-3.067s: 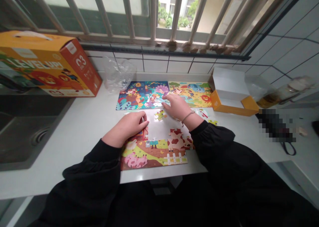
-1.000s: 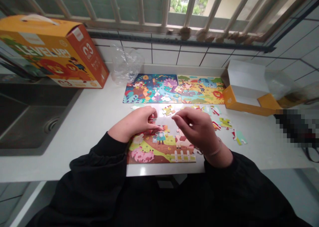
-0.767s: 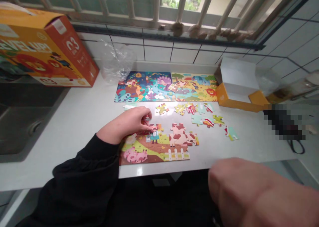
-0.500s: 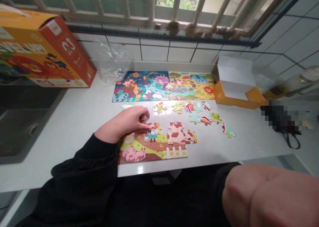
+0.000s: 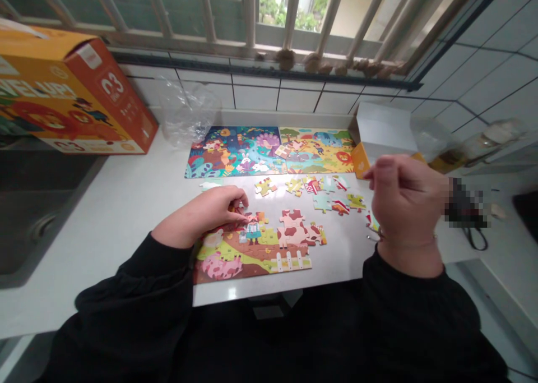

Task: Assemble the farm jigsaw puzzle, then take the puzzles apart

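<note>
My left hand [image 5: 205, 212] rests at the upper left of a partly joined farm jigsaw puzzle [image 5: 252, 254], with thumb and fingers closed on a reddish puzzle piece [image 5: 238, 210] beside the farmer figure. Most of that piece is hidden by the fingers. Joined cow pieces [image 5: 293, 229] lie at the puzzle's right side. Raised over the right part of the counter is my right hand [image 5: 403, 203], its fingers curled in; whatever they may hold is hidden. Several loose puzzle pieces [image 5: 323, 202] lie between the hands, behind the cow.
Two finished puzzles, a dark forest one [image 5: 239, 153] and a yellow savanna one [image 5: 319, 150], lie at the back. A large orange box [image 5: 84, 91] stands left by the sink [image 5: 42, 220]. Clear plastic wrap [image 5: 189, 114] sits beside it. An open small box [image 5: 382, 125] is behind my right hand.
My right hand has come into view from below and now hovers at the right, covering part of the small box and a loose piece. My left hand stays at the puzzle.
</note>
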A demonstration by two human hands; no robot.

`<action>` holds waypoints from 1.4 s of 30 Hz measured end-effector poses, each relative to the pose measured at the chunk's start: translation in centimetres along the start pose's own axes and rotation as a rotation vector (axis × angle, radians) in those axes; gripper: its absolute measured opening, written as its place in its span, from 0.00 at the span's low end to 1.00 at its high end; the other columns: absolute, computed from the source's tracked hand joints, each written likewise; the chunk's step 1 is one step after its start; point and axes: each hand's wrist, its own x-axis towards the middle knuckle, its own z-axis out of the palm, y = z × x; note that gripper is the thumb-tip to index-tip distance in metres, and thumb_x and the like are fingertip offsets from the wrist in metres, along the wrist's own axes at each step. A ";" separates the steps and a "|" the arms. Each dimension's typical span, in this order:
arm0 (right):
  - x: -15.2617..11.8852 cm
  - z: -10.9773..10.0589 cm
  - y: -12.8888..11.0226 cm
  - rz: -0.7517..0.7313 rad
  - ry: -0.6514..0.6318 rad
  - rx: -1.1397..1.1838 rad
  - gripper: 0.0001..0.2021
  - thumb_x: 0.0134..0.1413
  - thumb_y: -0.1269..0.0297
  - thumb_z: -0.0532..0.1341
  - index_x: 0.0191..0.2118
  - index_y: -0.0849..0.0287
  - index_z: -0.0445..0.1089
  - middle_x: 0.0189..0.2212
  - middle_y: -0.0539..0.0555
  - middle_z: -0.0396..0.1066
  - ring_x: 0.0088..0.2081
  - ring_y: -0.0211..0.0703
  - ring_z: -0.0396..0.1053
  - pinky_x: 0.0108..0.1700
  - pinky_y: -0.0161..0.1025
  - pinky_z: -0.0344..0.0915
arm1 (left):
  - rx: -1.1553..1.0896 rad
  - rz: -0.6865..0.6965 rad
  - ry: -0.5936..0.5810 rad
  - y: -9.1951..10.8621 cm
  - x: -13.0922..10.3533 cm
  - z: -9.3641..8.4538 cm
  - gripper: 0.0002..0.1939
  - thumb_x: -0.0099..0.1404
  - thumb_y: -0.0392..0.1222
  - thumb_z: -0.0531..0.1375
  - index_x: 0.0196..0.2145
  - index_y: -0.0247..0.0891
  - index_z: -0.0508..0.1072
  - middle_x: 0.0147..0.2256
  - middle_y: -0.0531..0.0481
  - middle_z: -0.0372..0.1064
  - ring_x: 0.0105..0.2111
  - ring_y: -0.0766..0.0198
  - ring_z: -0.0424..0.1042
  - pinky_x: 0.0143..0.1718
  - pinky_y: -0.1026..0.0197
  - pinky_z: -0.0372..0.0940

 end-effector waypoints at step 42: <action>-14.9 4.5 3.0 0.369 0.025 -0.428 0.18 0.80 0.55 0.55 0.36 0.53 0.75 0.34 0.57 0.80 0.35 0.50 0.74 0.41 0.45 0.66 | 0.291 0.120 0.021 5.9 -6.2 7.5 0.38 0.65 0.55 0.77 0.68 0.43 0.75 0.74 0.31 0.66 0.74 0.32 0.65 0.75 0.35 0.62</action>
